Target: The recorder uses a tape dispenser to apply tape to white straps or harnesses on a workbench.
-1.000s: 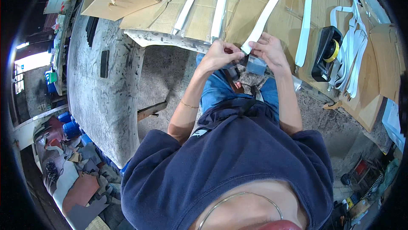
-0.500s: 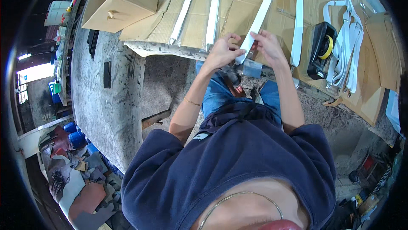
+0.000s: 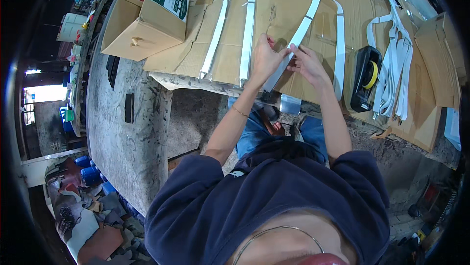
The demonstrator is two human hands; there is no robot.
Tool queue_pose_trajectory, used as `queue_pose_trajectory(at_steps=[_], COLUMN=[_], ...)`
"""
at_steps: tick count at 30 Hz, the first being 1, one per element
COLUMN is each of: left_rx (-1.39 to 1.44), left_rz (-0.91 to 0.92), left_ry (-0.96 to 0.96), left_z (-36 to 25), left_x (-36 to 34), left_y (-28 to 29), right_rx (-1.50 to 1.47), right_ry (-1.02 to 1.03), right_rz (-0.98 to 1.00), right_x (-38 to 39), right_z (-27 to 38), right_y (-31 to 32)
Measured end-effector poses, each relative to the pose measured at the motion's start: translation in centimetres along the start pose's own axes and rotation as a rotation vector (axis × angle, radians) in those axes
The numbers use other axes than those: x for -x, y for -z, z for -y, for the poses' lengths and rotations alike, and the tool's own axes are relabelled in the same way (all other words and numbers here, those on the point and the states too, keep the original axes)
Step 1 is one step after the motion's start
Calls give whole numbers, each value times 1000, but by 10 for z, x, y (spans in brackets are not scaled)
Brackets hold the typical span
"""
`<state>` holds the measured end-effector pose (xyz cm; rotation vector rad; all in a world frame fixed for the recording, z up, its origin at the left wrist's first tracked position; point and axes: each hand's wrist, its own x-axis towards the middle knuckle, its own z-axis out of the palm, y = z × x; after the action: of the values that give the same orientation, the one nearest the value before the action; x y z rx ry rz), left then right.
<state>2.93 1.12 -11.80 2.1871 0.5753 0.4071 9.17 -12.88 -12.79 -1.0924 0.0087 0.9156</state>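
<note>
A pair of white Y-shaped suspenders (image 3: 305, 23) lies spread on the cardboard-covered table before me. My left hand (image 3: 267, 60) is at the left edge of its left strap, fingers curled and thumb tip against the strap. From the other side, my right hand (image 3: 309, 65) pinches the same strap, thumb on top and fingers bent beneath. The strap's lower end hangs at the table's front edge, below my hands. To the left lies a second pair of white suspenders (image 3: 248, 35), with clear plastic around its straps.
A black tape dispenser (image 3: 361, 81) with a yellow-cored roll stands at the right, beside a bundle of white suspenders (image 3: 393, 76). An open cardboard box (image 3: 159, 27) sits at the far left. On the grey side table (image 3: 105, 132) lies a black flat object (image 3: 129, 108).
Both hands have shifted up the strap, away from its lower end. The view has tilted, so more of the table's far part shows, including where the straps join.
</note>
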Motion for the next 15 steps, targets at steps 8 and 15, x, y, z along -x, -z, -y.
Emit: queue_pose_trajectory(at_steps=[8,15], left_rx=[454,523], left_rz=[737,593], left_ry=[250,374], left_z=[29,21], left_x=[-18,-20], left_y=[21,7], right_rx=[66,26], right_ry=[122,161], right_rz=[11,-115], right_x=[-20,-55], right_z=[-8,13], right_y=[23,34])
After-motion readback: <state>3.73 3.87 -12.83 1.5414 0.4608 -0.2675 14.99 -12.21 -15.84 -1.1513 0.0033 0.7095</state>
